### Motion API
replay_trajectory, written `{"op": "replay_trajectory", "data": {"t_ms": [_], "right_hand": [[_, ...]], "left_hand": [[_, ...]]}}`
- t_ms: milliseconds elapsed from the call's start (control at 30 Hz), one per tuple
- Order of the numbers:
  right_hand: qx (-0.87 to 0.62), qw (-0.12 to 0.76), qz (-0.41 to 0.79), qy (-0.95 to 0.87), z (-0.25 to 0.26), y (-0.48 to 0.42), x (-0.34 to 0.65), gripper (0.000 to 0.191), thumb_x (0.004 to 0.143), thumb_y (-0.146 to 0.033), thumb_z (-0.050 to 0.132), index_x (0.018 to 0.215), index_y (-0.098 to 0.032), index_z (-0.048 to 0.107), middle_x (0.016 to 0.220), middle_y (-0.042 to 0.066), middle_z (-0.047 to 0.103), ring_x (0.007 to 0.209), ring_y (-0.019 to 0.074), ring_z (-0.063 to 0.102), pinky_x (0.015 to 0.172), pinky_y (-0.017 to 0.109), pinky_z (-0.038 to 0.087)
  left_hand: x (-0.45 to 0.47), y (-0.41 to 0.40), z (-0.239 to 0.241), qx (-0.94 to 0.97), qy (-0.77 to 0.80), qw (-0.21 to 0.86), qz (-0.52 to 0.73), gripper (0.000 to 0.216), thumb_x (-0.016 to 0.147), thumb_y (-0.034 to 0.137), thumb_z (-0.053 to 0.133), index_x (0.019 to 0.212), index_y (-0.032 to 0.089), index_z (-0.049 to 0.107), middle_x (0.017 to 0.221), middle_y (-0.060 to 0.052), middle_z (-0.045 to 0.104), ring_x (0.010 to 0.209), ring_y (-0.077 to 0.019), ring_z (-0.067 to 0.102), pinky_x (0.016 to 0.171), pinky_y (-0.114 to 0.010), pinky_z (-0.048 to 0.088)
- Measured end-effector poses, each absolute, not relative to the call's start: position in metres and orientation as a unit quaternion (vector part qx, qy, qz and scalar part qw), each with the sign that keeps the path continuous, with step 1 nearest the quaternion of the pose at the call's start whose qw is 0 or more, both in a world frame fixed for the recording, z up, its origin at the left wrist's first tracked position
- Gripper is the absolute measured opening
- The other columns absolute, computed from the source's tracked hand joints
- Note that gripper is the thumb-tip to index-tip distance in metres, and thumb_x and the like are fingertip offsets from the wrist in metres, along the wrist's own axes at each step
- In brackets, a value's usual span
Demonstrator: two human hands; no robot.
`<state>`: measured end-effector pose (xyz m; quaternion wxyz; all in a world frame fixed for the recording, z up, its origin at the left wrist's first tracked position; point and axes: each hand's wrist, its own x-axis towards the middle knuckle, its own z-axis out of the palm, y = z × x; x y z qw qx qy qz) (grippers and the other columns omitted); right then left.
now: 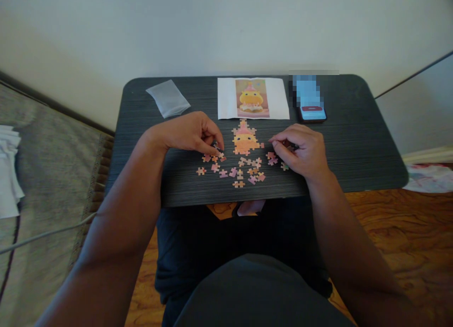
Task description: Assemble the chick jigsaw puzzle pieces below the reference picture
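Observation:
A partly joined jigsaw puzzle (244,140) lies mid-table, showing a yellow character in a pink hat. To its left, my left hand (198,133) bends over a cluster of loose puzzle pieces (207,158). Its thumb and index fingertip come together on a puzzle piece (221,156) at the cluster's edge. My right hand (300,147) is just right of the joined part, thumb and index finger pressed close; whatever may be between them cannot be made out. Under and beside that hand are more pieces (272,158), partly covered. Several loose pieces (239,174) are scattered nearer the front edge.
Behind the puzzle lies a printed reference picture (252,98) on white paper. A clear plastic bag (168,98) is at the back left, and a phone (311,112) with a lit screen at the back right. The dark table (361,143) meets a pale wall.

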<state>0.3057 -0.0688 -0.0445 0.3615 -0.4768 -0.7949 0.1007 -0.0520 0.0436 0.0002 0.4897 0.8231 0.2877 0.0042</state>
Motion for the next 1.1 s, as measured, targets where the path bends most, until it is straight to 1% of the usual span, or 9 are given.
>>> {"op": "replay_trajectory", "data": {"t_ms": [133, 233, 300, 400, 500, 800, 1000, 1100], "right_hand": [[-0.488, 0.357, 0.102, -0.790, -0.045, -0.069, 0.305, 0.014, 0.105, -0.030, 0.075, 0.095, -0.030, 0.085, 0.085, 0.003, 0.084, 0.079, 0.0264, 0.074, 0.079, 0.048, 0.057], [-0.489, 0.357, 0.103, -0.789, -0.044, -0.069, 0.305, 0.015, 0.105, -0.030, 0.074, 0.094, -0.030, 0.085, 0.086, 0.004, 0.084, 0.079, 0.0266, 0.074, 0.080, 0.049, 0.058], [-0.488, 0.355, 0.104, -0.790, -0.044, -0.069, 0.305, 0.016, 0.105, -0.030, 0.073, 0.094, -0.030, 0.085, 0.087, 0.004, 0.084, 0.079, 0.0267, 0.074, 0.081, 0.049, 0.058], [-0.487, 0.354, 0.103, -0.792, -0.043, -0.069, 0.305, 0.015, 0.105, -0.029, 0.073, 0.094, -0.029, 0.084, 0.086, 0.004, 0.083, 0.079, 0.0266, 0.074, 0.081, 0.048, 0.057], [-0.477, 0.360, 0.098, -0.796, -0.043, -0.068, 0.305, 0.015, 0.104, -0.028, 0.073, 0.094, -0.028, 0.085, 0.084, 0.004, 0.082, 0.079, 0.0263, 0.074, 0.081, 0.048, 0.057], [-0.489, 0.353, 0.100, -0.791, -0.044, -0.068, 0.303, 0.018, 0.105, -0.031, 0.071, 0.092, -0.029, 0.084, 0.082, 0.003, 0.080, 0.078, 0.0251, 0.073, 0.080, 0.046, 0.056], [-0.484, 0.361, 0.106, -0.790, -0.046, -0.067, 0.304, 0.016, 0.103, -0.031, 0.072, 0.092, -0.029, 0.084, 0.082, 0.003, 0.080, 0.078, 0.0249, 0.073, 0.081, 0.045, 0.056], [-0.480, 0.371, 0.102, -0.788, -0.048, -0.066, 0.304, 0.015, 0.100, -0.032, 0.073, 0.091, -0.028, 0.084, 0.082, 0.003, 0.081, 0.077, 0.0249, 0.072, 0.080, 0.045, 0.056]], "left_hand": [[-0.037, 0.031, 0.004, 0.820, 0.271, 0.503, -0.005, 0.026, 0.093, 0.037, 0.095, 0.106, 0.015, 0.094, 0.058, 0.005, 0.062, 0.054, -0.0089, 0.053, 0.057, -0.028, 0.037], [-0.026, 0.022, 0.006, 0.814, 0.256, 0.521, -0.029, 0.026, 0.093, 0.036, 0.093, 0.112, 0.018, 0.095, 0.060, 0.006, 0.065, 0.055, -0.0102, 0.057, 0.059, -0.027, 0.037], [-0.018, 0.016, 0.006, 0.815, 0.241, 0.525, -0.041, 0.027, 0.095, 0.036, 0.091, 0.116, 0.020, 0.095, 0.060, 0.006, 0.063, 0.055, -0.0107, 0.056, 0.060, -0.028, 0.037], [-0.009, 0.009, 0.006, 0.829, 0.224, 0.510, -0.046, 0.024, 0.094, 0.033, 0.090, 0.114, 0.021, 0.096, 0.058, 0.007, 0.059, 0.054, -0.0112, 0.051, 0.063, -0.031, 0.036], [-0.003, 0.004, 0.004, 0.839, 0.226, 0.492, -0.056, 0.019, 0.095, 0.030, 0.086, 0.110, 0.022, 0.095, 0.059, 0.007, 0.059, 0.053, -0.0125, 0.049, 0.064, -0.033, 0.036], [0.001, 0.001, -0.001, 0.848, 0.220, 0.479, -0.056, 0.022, 0.093, 0.021, 0.084, 0.112, 0.023, 0.094, 0.057, 0.009, 0.056, 0.055, -0.0134, 0.051, 0.064, -0.033, 0.037], [0.003, -0.001, -0.001, 0.852, 0.213, 0.477, -0.043, 0.011, 0.089, 0.015, 0.083, 0.097, 0.021, 0.088, 0.057, 0.010, 0.056, 0.055, -0.0120, 0.052, 0.064, -0.031, 0.038], [0.004, -0.002, 0.001, 0.865, 0.200, 0.458, -0.035, 0.011, 0.088, 0.011, 0.080, 0.093, 0.021, 0.084, 0.057, 0.010, 0.055, 0.056, -0.0115, 0.053, 0.067, -0.031, 0.040]]}}
